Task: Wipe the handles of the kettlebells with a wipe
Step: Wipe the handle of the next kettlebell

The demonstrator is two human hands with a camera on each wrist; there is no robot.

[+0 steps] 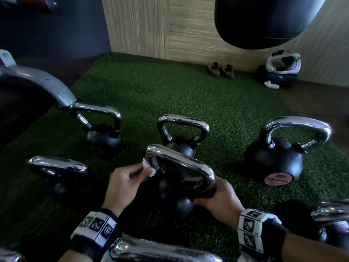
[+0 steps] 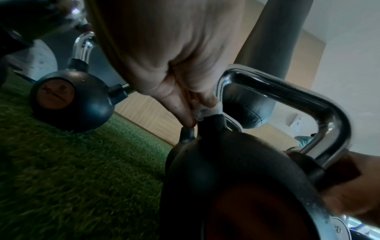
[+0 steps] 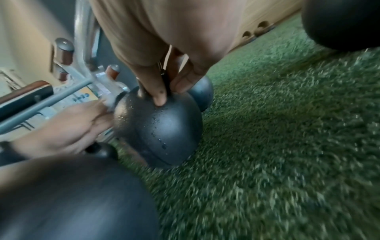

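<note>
A black kettlebell (image 1: 177, 193) with a chrome handle (image 1: 181, 161) stands tilted on the green turf in front of me. My left hand (image 1: 124, 184) pinches a small white wipe (image 1: 151, 170) against the left leg of that handle, where it meets the ball; the wipe (image 2: 205, 112) shows as a crumpled white bit under the left fingers (image 2: 179, 112). My right hand (image 1: 221, 197) grips the handle's right leg at its base, fingers (image 3: 158, 91) curled round it and pressing on the wet ball (image 3: 162, 128).
Several more chrome-handled kettlebells stand around: back left (image 1: 103, 137), back middle (image 1: 181, 137), right (image 1: 275, 159), left (image 1: 60, 174), and close by at the bottom (image 1: 151, 250). A punching bag (image 1: 264, 19) hangs overhead. Shoes (image 1: 221, 69) and a bag (image 1: 277, 74) lie by the wall.
</note>
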